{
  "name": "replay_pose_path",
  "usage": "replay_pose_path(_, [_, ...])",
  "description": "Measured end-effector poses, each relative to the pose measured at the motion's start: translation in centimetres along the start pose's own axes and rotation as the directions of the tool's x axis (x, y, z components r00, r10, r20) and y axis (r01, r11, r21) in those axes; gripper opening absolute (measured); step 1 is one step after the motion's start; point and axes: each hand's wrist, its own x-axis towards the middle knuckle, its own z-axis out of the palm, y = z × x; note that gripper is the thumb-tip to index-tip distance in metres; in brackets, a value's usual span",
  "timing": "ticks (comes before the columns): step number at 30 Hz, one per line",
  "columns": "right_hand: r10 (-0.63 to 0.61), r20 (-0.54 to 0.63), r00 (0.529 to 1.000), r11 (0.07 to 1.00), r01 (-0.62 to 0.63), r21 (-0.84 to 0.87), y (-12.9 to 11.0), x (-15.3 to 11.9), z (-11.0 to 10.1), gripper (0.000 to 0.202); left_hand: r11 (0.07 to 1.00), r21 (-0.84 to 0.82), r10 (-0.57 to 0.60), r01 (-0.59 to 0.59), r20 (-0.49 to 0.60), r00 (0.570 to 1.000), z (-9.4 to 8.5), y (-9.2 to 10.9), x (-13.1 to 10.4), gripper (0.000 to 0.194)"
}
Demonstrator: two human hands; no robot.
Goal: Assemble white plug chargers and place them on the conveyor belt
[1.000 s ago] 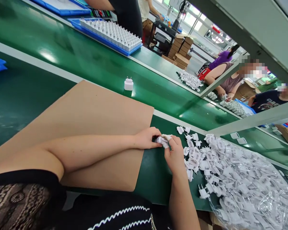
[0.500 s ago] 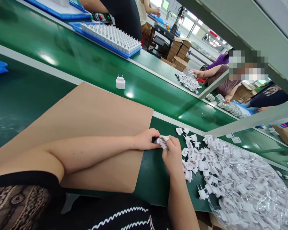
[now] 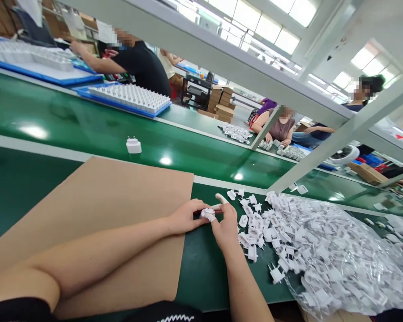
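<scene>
My left hand [image 3: 190, 215] pinches a small white plug piece [image 3: 207, 213] between thumb and fingers, over the right edge of the brown cardboard. From the other side, my right hand [image 3: 226, 223] grips the same piece with thumb and a finger. White finger covers [image 3: 221, 198] wrap its fingertips, and one covered finger is raised. The fingers hide much of the piece. Just right of my right hand lie loose white plug pieces [image 3: 253, 226], several with pins showing.
A clear plastic bag [image 3: 342, 255] of white plug pieces fills the right side. Brown cardboard [image 3: 130, 197] covers the table at left. A white charger [image 3: 133, 145] stands on the green belt [image 3: 188, 147]. Beyond are a blue tray [image 3: 157, 110] of chargers and several people. A metal post [image 3: 302, 165] slants at right.
The view has tilted up, showing more of the room. Both hands still hold the white piece; a covered finger of my right hand has lifted away from it.
</scene>
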Motion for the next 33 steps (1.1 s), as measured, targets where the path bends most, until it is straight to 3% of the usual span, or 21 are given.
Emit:
replay_pose_path(3, [0.087,-0.123,0.989,0.995,-0.080,0.063,0.8,0.3,0.1,0.043,0.999,0.033,-0.031,0.031,0.011,0.999,0.0,0.3,0.2,0.028])
replay_pose_path(6, [0.140,-0.130,0.982,0.973,-0.161,-0.167,1.9,0.9,0.3,0.047,0.995,0.041,-0.085,0.086,-0.018,0.996,-0.5,-0.1,1.9,0.029])
replay_pose_path(10, [0.274,0.005,0.962,0.877,-0.248,-0.410,2.8,1.4,0.6,0.056,0.968,0.131,-0.195,0.214,-0.144,0.970,-2.1,-2.6,7.1,0.034])
replay_pose_path(14, [0.290,0.124,0.949,0.873,-0.209,-0.441,2.7,1.5,0.3,0.055,0.900,0.246,-0.290,0.359,-0.275,0.916,-3.5,-6.0,12.9,0.037])
replay_pose_path(17, [0.263,0.114,0.958,0.888,-0.194,-0.417,2.4,1.4,-0.1,0.050,0.861,0.299,-0.305,0.412,-0.345,0.888,-4.1,-7.7,16.0,0.036])
replay_pose_path(22, [0.273,0.029,0.962,0.896,-0.243,-0.372,1.9,1.4,-0.3,0.034,0.811,0.346,-0.333,0.471,-0.389,0.859,-4.5,-9.4,17.7,0.035])
replay_pose_path(25, [0.251,-0.044,0.967,0.903,-0.250,-0.350,2.0,1.3,0.1,0.046,0.784,0.354,-0.371,0.511,-0.392,0.842,-4.7,-9.8,17.6,0.046])
replay_pose_path(27, [0.191,-0.034,0.981,0.915,-0.191,-0.355,2.3,1.2,0.6,0.063,0.761,0.367,-0.364,0.535,-0.442,0.820,-4.9,-9.2,17.4,0.065])
replay_pose_path(29, [0.149,0.051,0.988,0.926,-0.121,-0.359,2.7,1.0,1.1,0.066,0.764,0.369,-0.280,0.530,-0.550,0.787,-5.2,-7.3,17.0,0.080])
replay_pose_path(31, [0.158,0.127,0.979,0.927,-0.103,-0.361,2.8,1.0,1.4,0.056,0.825,0.361,-0.106,0.435,-0.656,0.747,-6.0,-3.7,16.1,0.079])
replay_pose_path(33, [0.189,0.134,0.973,0.918,-0.127,-0.375,2.7,1.0,1.4,0.045,0.902,0.374,0.121,0.213,-0.695,0.709,-7.3,1.2,14.5,0.071])
